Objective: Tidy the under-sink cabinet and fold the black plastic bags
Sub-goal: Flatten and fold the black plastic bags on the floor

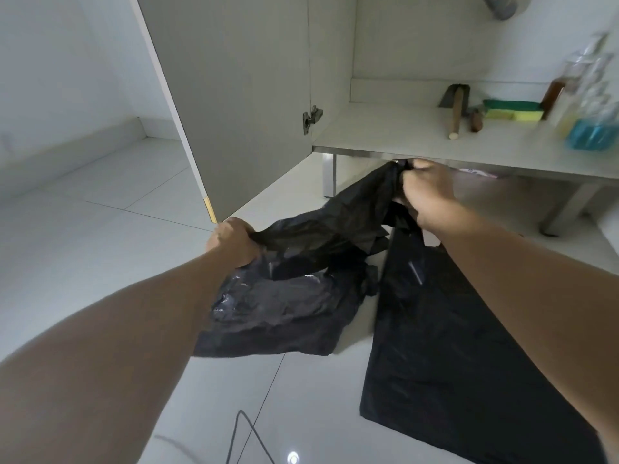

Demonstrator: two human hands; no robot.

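A crumpled black plastic bag [321,229] is stretched in the air between my two hands, in front of the open under-sink cabinet [385,128]. My left hand [232,241] grips its lower left end in a fist. My right hand [427,189] grips its upper end just below the cabinet's front edge. A second black bag [274,313] lies rumpled on the white tiled floor under the held one. A third black bag [469,363] lies spread flat on the floor at the right, partly hidden by my right forearm.
The grey cabinet door [234,95] stands open at the left. On the cabinet shelf lie a wooden-handled tool [455,108], a yellow-green sponge [512,110] and blurred bottles with blue liquid [593,132]. A metal cabinet leg [329,175] stands behind the bags. A thin cable [248,433] crosses the floor.
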